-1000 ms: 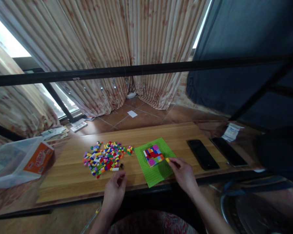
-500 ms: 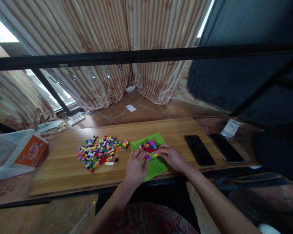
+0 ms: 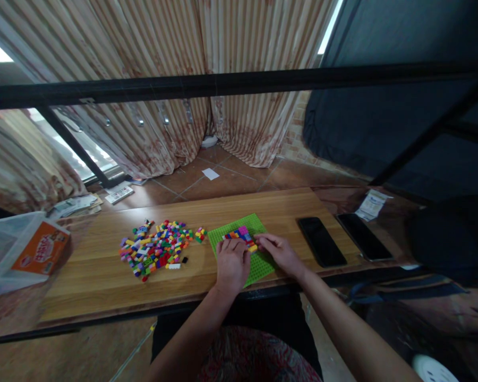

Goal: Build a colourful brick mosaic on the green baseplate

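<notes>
On the wooden table lies a green baseplate (image 3: 258,271) carrying a patch of toy bricks (image 3: 244,232) in red, blue, orange, yellow and magenta. My left hand (image 3: 231,260) rests over the near-left part of this patch, its fingers stretched across the bricks and hiding some of them. At the patch's right side is my right hand (image 3: 281,253), with thumb and fingertips drawn together above the plate close to a yellow brick (image 3: 253,248). Whatever those fingertips may hold is too small or hidden to make out.
Left of the plate spreads a pile of loose bricks (image 3: 159,249). A clear plastic bin (image 3: 8,276) with an orange label stands at the far left. Two dark phones (image 3: 322,241) lie to the right, beside a white packet (image 3: 373,204). A black bar (image 3: 239,83) crosses beyond the table.
My left hand has gone from pinching beside the magenta piece to lying over the bricks, covering more of them. My right fingertips have drawn slightly back from the yellow brick. The view has shifted slightly.
</notes>
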The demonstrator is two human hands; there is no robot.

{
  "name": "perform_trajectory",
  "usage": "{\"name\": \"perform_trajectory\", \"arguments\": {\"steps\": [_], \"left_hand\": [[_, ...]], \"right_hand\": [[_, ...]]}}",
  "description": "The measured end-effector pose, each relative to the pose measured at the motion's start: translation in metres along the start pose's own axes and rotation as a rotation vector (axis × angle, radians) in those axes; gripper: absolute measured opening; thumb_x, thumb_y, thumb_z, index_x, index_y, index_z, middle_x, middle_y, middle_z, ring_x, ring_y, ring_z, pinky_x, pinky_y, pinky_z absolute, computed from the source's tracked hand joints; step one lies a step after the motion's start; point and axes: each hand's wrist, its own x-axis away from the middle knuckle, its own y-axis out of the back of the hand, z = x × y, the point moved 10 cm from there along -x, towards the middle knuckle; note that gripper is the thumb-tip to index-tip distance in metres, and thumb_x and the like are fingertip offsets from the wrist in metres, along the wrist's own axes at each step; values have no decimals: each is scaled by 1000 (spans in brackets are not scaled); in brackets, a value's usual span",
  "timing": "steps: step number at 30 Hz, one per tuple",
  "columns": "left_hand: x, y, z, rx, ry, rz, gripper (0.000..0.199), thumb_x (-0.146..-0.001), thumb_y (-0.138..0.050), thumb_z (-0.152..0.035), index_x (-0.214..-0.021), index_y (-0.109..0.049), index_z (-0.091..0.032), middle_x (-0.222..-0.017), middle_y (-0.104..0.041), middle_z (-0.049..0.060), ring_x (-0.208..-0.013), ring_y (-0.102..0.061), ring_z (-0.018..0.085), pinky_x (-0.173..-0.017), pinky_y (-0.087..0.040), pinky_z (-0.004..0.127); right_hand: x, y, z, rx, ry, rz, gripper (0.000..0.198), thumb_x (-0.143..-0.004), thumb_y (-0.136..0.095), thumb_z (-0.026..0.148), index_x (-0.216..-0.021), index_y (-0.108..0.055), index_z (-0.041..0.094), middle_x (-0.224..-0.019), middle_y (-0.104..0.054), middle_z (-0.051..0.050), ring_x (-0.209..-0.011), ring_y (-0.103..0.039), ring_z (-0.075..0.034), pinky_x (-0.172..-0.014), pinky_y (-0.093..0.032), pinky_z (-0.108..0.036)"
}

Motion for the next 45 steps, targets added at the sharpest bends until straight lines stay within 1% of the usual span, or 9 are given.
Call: {"name": "perform_trajectory", "arguments": {"steps": [2,4,8,12,25,33,37,39,45], "left_hand": [[0,1,-1,7,-10,-12,8,-80,-58,-15,-79,-63,-20,-91,-68,4,-91,-56,22,-89,-37,44],[0,1,-3,8,-28,-25,9,-81,-57,-14,-78,-63,-20,-90,-68,5,-91,-56,22,-90,-37,45],[1,1,-6,-2,-67,-56,9,-82,-55,-15,-80,-63,-18,-90,-69,6,-88,-56,21,-90,-39,45],[3,1,-7,15,-93,-69,8,-82,-55,-15,-79,-63,-18,-89,-69,6,-88,-57,21,-90,-40,44],[3,3,-8,89,-118,-82,11,-80,-56,-11,-75,-62,-19,-83,-69,4,-84,-57,20,-90,-42,43],[2,5,-7,20,-82,-6,8,-79,-59,-16,-83,-63,-21,-92,-69,4,-96,-58,22,-102,-30,51],[11,22,-1,24,-45,-17,26,-77,-65,-21,-103,-62,-23,-111,-66,6,-107,-55,25,-101,-32,51],[20,36,8,25,-18,-47,24,-81,-61,-22,-105,-61,-22,-112,-65,8,-107,-55,25,-98,-37,47],[58,79,61,22,122,-113,20,-86,-51,-23,-104,-60,-22,-105,-65,8,-101,-59,23,-92,-46,43]], "right_hand": [[2,5,-11,-81,-111,-93,44,-84,-53,54,-97,-72,16,-83,-70,-6,-73,-61,-16,-70,-48,-30],[1,0,-13,-76,-149,-86,43,-80,-58,54,-87,-73,14,-76,-69,-4,-68,-59,-15,-67,-47,-29],[-2,-6,-9,-45,-142,-77,32,-72,-68,46,-83,-73,16,-78,-70,-3,-72,-60,-15,-71,-46,-29],[-2,-5,-17,-75,-184,-91,29,-67,-71,42,-83,-72,17,-79,-71,-3,-74,-62,-16,-74,-47,-30],[-2,-7,-17,-88,-173,-45,31,-66,-72,43,-84,-72,17,-80,-71,-3,-73,-61,-15,-75,-48,-31],[-2,-5,-21,-136,-191,-40,36,-65,-74,48,-83,-71,16,-77,-70,-2,-70,-61,-14,-71,-49,-29],[1,4,-36,-290,-297,-145,46,-68,-69,59,-82,-70,15,-71,-68,-4,-60,-61,-12,-63,-53,-28],[2,8,-42,-319,-311,-208,48,-69,-67,63,-80,-70,16,-71,-68,-5,-57,-62,-13,-59,-54,-28],[2,9,-49,-303,-290,-253,49,-72,-63,64,-80,-68,16,-70,-68,-5,-57,-63,-14,-59,-55,-30]]}}
